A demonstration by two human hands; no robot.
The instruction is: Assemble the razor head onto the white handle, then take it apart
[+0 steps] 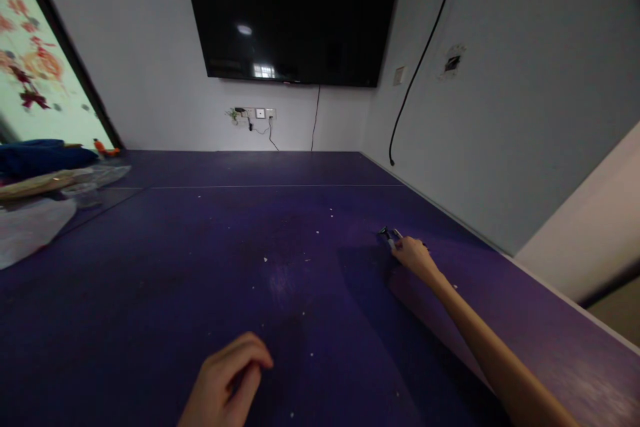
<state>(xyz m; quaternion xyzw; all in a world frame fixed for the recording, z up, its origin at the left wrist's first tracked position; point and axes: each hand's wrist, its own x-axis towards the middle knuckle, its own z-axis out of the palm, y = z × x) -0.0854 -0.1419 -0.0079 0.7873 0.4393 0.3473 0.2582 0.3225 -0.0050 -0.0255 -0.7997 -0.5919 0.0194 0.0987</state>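
Toward the right edge of the flat purple tabletop (190,293), a slim black-and-grey object (388,238) points forward-left from the nearer right hand (414,253); I can't tell whether it's gripped. The left hand (227,373) curls loosely, empty.

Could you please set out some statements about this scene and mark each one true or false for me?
1. The right hand is at a small item with a dark end. True.
2. The left hand holds a cup. False: its fingers are loosely curled, and no held thing shows.
3. A black screen is mounted on the wall ahead. True.
4. The tabletop is white. False: it is purple, with small pale specks.
5. A whitish plastic bag lies toward the left edge of the picture. True.
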